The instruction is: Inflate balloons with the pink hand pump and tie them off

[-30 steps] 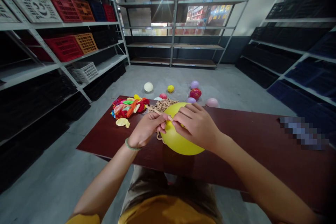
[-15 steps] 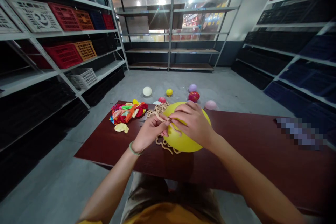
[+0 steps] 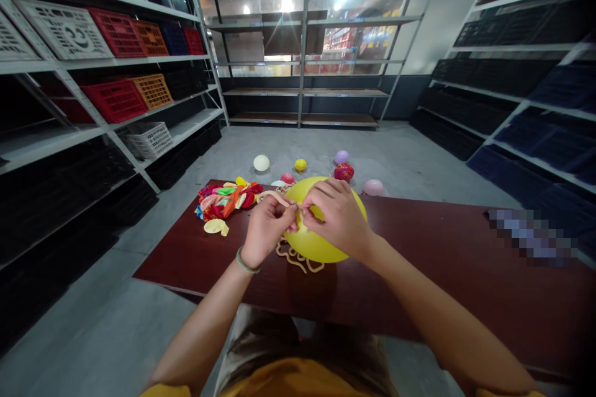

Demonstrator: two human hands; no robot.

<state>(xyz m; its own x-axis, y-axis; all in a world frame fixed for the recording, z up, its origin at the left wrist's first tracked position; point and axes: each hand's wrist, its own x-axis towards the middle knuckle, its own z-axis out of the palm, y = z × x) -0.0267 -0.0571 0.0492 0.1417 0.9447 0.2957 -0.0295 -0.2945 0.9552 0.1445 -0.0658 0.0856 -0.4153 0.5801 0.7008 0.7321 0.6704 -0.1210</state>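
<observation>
Mid-frame, thin beige cord (image 3: 274,196) is pinched by left hand (image 3: 269,227) and, seemingly, right hand (image 3: 339,217) at round yellow rubber balloon (image 3: 313,246); tying likely underway, steady tension needed.

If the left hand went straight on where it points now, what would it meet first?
The left hand would probably meet the right hand; depth is unclear, so the yellow balloon might come first.

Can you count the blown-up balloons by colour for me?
Yellow: 2 (big balloon, small balloon)
Whitish: 2 (white balloon, partly hidden pale balloon)
Reddish: 2 (dark red balloon, pinkish-red balloon)
Purple: 1 (purple balloon)
Pink: 1 (light pink balloon)
Total: 8 in view
</observation>
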